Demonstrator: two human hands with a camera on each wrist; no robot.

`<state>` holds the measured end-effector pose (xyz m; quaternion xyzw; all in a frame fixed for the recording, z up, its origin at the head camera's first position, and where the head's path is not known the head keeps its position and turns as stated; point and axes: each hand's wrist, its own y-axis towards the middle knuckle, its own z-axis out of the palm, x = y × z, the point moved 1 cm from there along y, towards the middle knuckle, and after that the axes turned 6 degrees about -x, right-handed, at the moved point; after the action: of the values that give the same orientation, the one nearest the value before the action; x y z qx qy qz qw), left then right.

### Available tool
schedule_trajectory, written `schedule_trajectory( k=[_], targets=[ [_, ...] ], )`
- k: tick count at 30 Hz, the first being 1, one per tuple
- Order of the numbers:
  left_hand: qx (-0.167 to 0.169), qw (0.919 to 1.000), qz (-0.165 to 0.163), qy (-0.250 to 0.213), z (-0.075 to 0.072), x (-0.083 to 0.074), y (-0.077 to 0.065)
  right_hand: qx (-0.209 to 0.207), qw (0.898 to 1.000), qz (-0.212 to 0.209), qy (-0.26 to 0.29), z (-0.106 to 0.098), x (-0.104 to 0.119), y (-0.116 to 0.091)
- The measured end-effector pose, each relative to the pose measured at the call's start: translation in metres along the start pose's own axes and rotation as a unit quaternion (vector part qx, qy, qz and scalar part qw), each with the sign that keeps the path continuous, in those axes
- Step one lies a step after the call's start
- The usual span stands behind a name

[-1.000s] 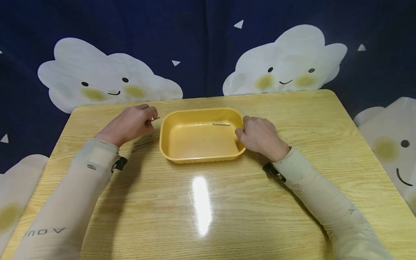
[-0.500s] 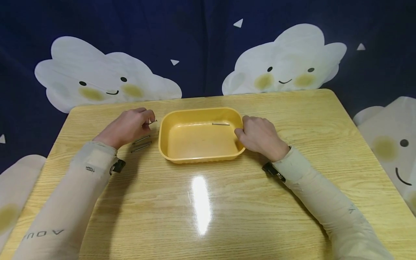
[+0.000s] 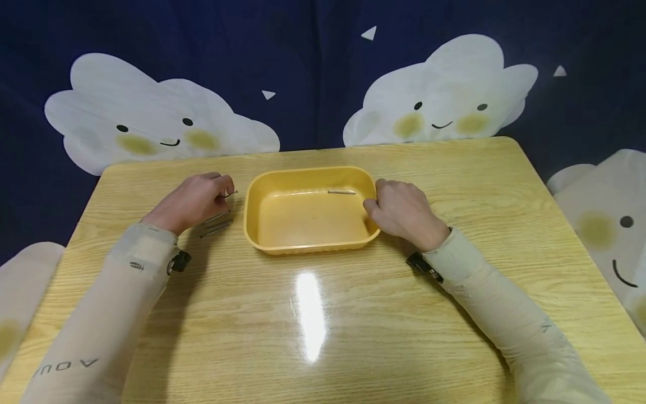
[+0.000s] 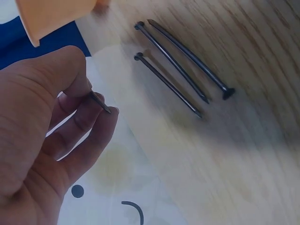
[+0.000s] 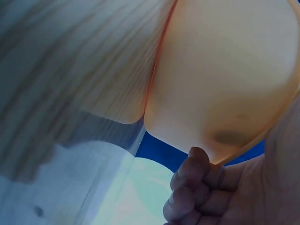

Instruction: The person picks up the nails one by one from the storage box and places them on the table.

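Between the thumb and fingers of my left hand (image 3: 194, 199) a nail (image 4: 99, 101) is pinched, its pointed end showing in the left wrist view. That hand is just left of a yellow plastic basin (image 3: 313, 248), above the table. Below it lie three loose nails, seen close in the left wrist view: one nail (image 4: 168, 85) apart from a nearly parallel pair (image 4: 192, 54). My right hand (image 3: 404, 213) grips the basin's right rim with curled fingers. One nail (image 3: 341, 192) lies inside the basin, near its back wall.
The wooden table (image 3: 353, 314) has rounded back corners and a bright light reflection in front of the basin. Behind it hangs a dark blue cloth (image 3: 303, 56) printed with smiling clouds.
My left hand, still pinching the nail, has drifted slightly left and toward me, away from the basin. The right hand has stayed on the rim.
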<state>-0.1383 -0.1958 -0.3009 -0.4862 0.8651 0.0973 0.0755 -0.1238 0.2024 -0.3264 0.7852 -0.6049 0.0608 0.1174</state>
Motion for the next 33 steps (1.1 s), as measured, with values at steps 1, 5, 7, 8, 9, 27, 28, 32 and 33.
schedule_trajectory(
  k=[1,5,7,8,9,27,28,32,33],
  targets=[
    [0.001,1.0,-0.001,0.0,0.001,0.001,-0.001,0.001,1.0,0.0,0.0,0.0,0.0,0.0],
    [0.01,0.9998,-0.017,-0.001,0.004,0.005,-0.004,0.002,1.0,-0.002,0.001,0.001,0.001,-0.001],
    [0.01,0.9997,-0.024,0.0,0.005,0.007,-0.005,0.002,1.0,-0.002,0.001,0.0,0.001,-0.001],
    [0.01,0.9996,-0.027,-0.001,0.006,0.008,-0.005,0.002,1.0,-0.002,0.001,0.0,0.001,-0.001],
    [0.011,0.9995,-0.03,-0.003,0.007,0.009,-0.006,0.002,1.0,-0.002,0.001,0.0,0.001,-0.001],
    [0.036,0.9981,-0.05,-0.006,0.015,0.018,-0.006,0.002,1.0,0.0,-0.001,-0.001,0.002,-0.001],
    [0.039,0.9978,-0.053,-0.007,0.016,0.019,-0.006,0.001,1.0,0.0,-0.001,-0.001,0.002,-0.001],
    [0.046,0.9974,-0.056,-0.008,0.018,0.022,-0.007,0.0,1.0,0.0,-0.002,-0.001,0.001,-0.001],
    [0.047,0.9973,-0.056,-0.008,0.019,0.023,-0.007,-0.001,1.0,-0.001,-0.003,-0.001,0.001,-0.001]
  ],
)
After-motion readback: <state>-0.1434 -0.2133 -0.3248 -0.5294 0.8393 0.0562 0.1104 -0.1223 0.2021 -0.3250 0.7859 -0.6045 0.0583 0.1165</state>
